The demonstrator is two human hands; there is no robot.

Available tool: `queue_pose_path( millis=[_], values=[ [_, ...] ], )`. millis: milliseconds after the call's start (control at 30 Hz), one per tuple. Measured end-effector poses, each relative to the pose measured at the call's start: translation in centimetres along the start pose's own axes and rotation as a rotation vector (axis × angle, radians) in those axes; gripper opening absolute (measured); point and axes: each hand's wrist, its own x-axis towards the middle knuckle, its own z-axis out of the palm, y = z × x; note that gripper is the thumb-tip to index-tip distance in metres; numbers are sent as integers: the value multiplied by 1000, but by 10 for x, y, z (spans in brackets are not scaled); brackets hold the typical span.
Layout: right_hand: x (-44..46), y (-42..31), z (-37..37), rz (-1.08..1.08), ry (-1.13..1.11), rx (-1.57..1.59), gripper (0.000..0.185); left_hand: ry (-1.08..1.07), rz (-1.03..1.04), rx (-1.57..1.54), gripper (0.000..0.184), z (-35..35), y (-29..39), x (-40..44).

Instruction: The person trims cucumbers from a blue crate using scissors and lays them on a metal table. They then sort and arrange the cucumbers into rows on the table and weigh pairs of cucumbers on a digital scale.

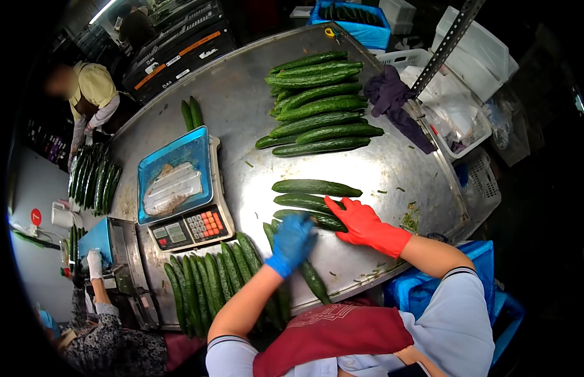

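Note:
My right hand (367, 226), in a red glove, lies with its fingers stretched out over the right ends of two cucumbers, the middle cucumber (301, 201) and the nearer cucumber (326, 220). A third cucumber (317, 187) lies just beyond the fingertips. My left hand (292, 244), in a blue glove, is smeared by motion near the left end of the nearer cucumber. Below it, a slanting cucumber (314, 283) is partly covered by the hand. Whether the left fingers grip anything cannot be made out.
A pile of cucumbers (323, 103) lies at the back of the metal table (248, 169). A scale (191, 229) with a blue tray stands left, beyond a row of cucumbers (210, 276). A purple cloth (392, 100) hangs at the right edge. Two people work at the left.

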Motion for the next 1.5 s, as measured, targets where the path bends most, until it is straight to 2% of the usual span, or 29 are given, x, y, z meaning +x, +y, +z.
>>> queue_pose_path(
  millis=[67, 100, 167, 267, 367, 400, 433, 500, 533, 567, 633, 733, 767, 833, 900, 967, 1033, 1100, 1200, 1367, 1400, 1500],
  values=[
    [-12, 2, 0, 70, -56, 34, 95, -280, 177, -130, 22, 13, 10, -31],
    [-20, 1, 0, 95, -52, 66, 95, -402, 233, -7, 19, 13, 18, -46],
    [-43, -7, -1, 146, -46, 125, 95, -365, 342, -21, 20, 25, 10, -69],
    [-69, -36, 4, 268, -92, 161, 98, -332, 289, -57, 20, 14, 5, -70],
    [-84, -71, 16, 361, -122, 205, 104, -292, 25, -137, 24, -2, 13, -74],
    [-85, -83, 20, 365, -119, 216, 103, -52, 51, -250, 36, -4, 18, -76],
    [-85, -95, 23, 371, -118, 228, 103, -52, 30, -272, 54, -6, 21, -80],
    [-86, -113, 49, 326, -35, 245, 100, -100, 154, -112, 60, -10, 30, -72],
    [-87, -115, 62, 231, -13, 277, 93, -189, 170, -123, 61, -2, 30, -69],
    [-88, -111, 80, 110, 120, 431, 85, -203, 174, -131, 55, 6, 31, -66],
    [-86, -100, 68, -22, 8, 721, 71, -321, 203, -72, 53, 21, 21, -64],
    [-80, -75, 29, 97, -384, 647, 58, -371, 221, 49, 49, 16, 24, -66],
    [-74, -54, 38, -32, -244, 616, 43, -342, 228, 63, 47, 21, 23, -68],
    [-54, -30, 20, -2, 10, 700, 36, -352, 234, 90, 43, 23, 24, -69],
    [-25, -5, -28, 98, 82, 682, 34, -348, 225, 65, 38, 23, 24, -70],
    [23, 43, -36, 60, 305, 742, 35, -378, 203, 98, 35, 19, 28, -69],
    [74, 81, -62, -140, 603, 466, 35, -384, 161, 114, 34, 19, 31, -69],
    [121, 110, -98, -209, 700, 72, 38, -374, 147, 101, 34, 21, 31, -69],
    [174, 113, -155, -157, 642, -115, 49, -378, 136, 70, 35, 19, 30, -68],
    [248, 126, -165, 131, 396, -646, 57, -400, 105, 76, 35, 11, 33, -66],
    [248, 121, -166, 130, 447, -613, 52, -384, 105, 69, 33, 9, 35, -66],
    [254, 119, -179, 156, 364, -489, 47, -384, 100, 74, 33, 7, 37, -64]
  ],
)
